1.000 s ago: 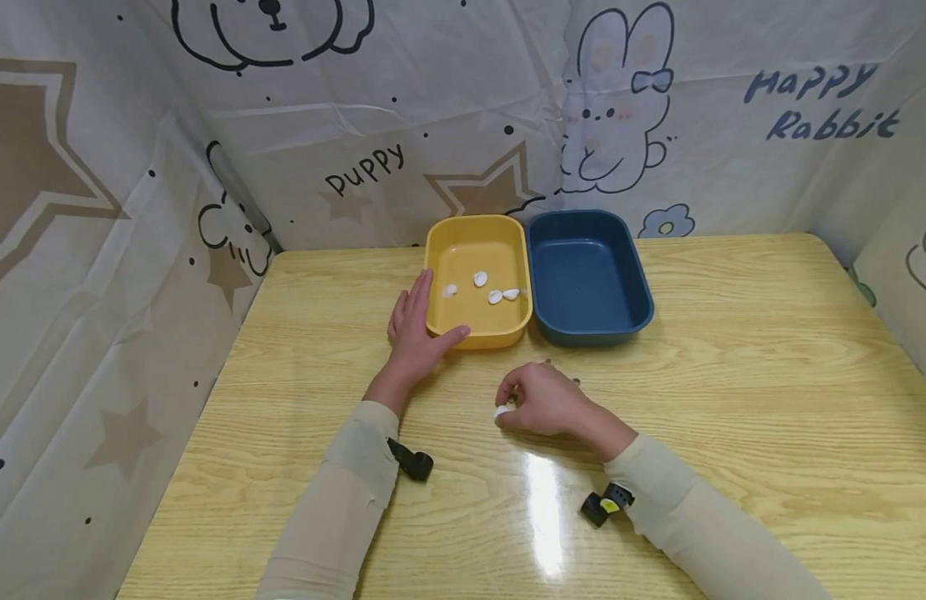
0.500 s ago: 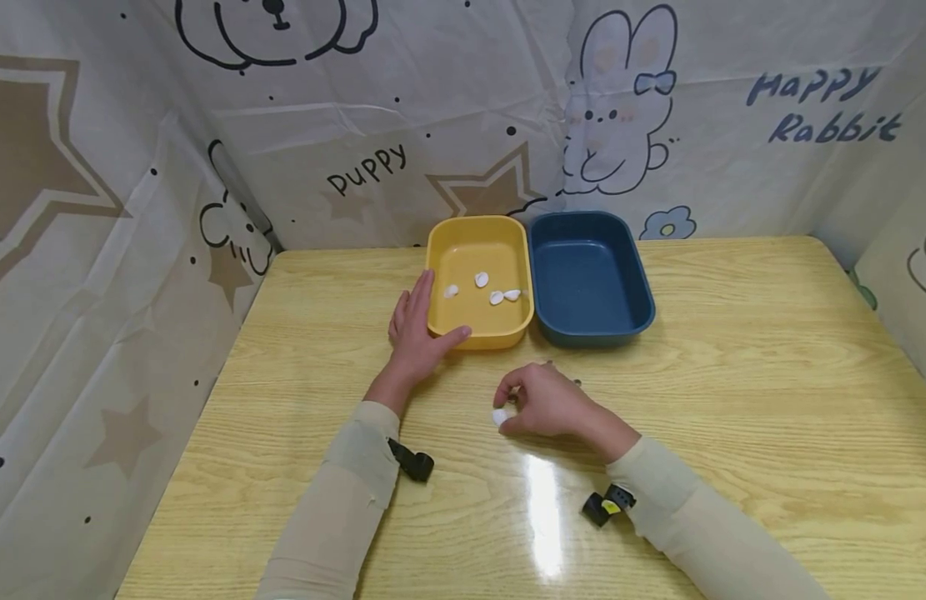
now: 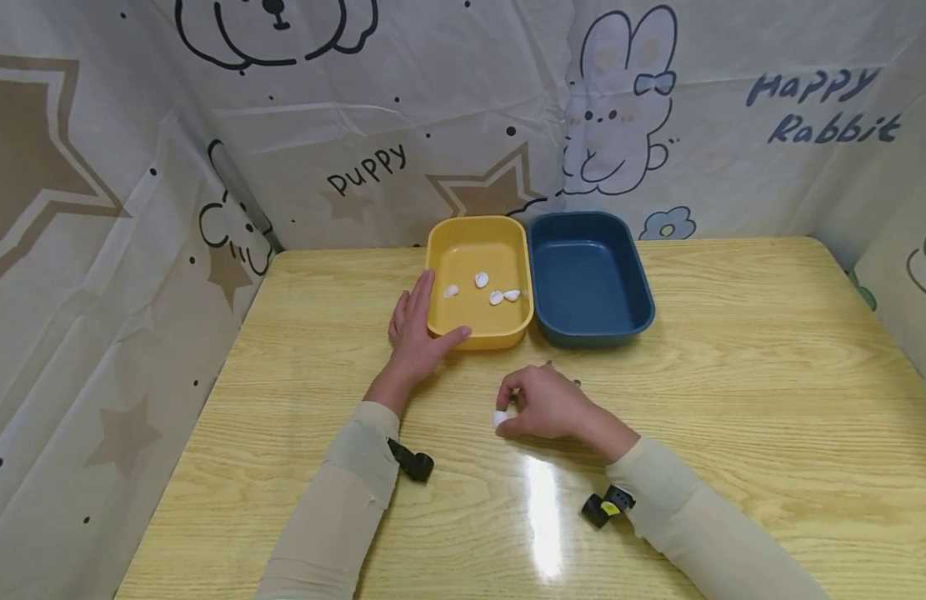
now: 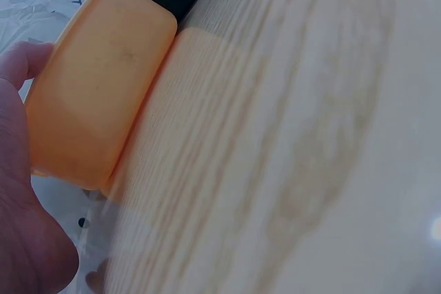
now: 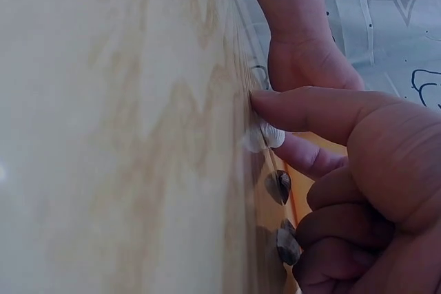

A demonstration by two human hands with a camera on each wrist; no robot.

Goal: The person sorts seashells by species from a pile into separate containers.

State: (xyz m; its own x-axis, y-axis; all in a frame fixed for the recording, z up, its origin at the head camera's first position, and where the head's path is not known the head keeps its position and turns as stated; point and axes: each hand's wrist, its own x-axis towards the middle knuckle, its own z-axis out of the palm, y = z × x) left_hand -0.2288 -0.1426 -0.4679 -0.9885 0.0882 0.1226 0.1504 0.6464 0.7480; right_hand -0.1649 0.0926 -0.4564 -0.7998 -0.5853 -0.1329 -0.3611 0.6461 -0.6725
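Observation:
My left hand rests on the near left corner of a yellow bin, fingers straight along its left side and thumb on the front rim. Several white seashells lie inside that bin. In front of the bins, my right hand has a white seashell between thumb and forefinger, at the tabletop. The right wrist view shows this shell partly hidden by the fingers. Beside it on the table sit a dark brown shell and a greyish one.
A dark blue bin stands against the yellow bin's right side. Both are near the back edge of the wooden table, before a printed cloth. Small dark shells show partly behind the right hand.
The white shell has tilted a little between my right thumb and forefinger, showing more of its face than a second ago. My left hand and both bins stay put.

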